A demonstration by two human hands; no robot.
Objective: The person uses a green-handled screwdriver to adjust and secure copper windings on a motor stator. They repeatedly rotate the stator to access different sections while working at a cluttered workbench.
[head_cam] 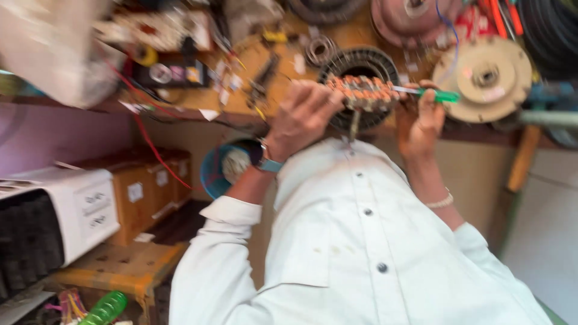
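Cluttered and blurred by motion, the wooden workbench (pixel 198 96) runs across the top of the view, strewn with wires, small parts and a dark round ribbed motor stator (pixel 360 63). A cream-coloured round metal motor housing (pixel 484 78) lies at its right end. Below the bench we see a blue plastic bucket (pixel 211 171), brown wooden crates (pixel 150 186) and a white box-shaped appliance (pixel 84 210). A green plastic bottle (pixel 105 307) lies at the bottom edge, and a thin red wire (pixel 150 144) hangs from the bench towards the crates.

We find the grey block with rows of copper-orange contacts (pixel 364 93) raised in front of the stator, above the white buttoned shirt (pixel 361 241). We judge it is lifted clear of the bench so that the contacts face the eyes and the tool can reach them from the side.

At the block's left end, the left hand (pixel 301 117), with a teal-strapped watch at the wrist, is closed firmly around it, fingers curled over the top. The right hand (pixel 421 123), a pale bracelet on its wrist, is clenched on the green translucent-handled screwdriver (pixel 436 95). The shaft lies level and points left into the block's right end. Whether the tip sits in a screw we cannot tell through the blur.
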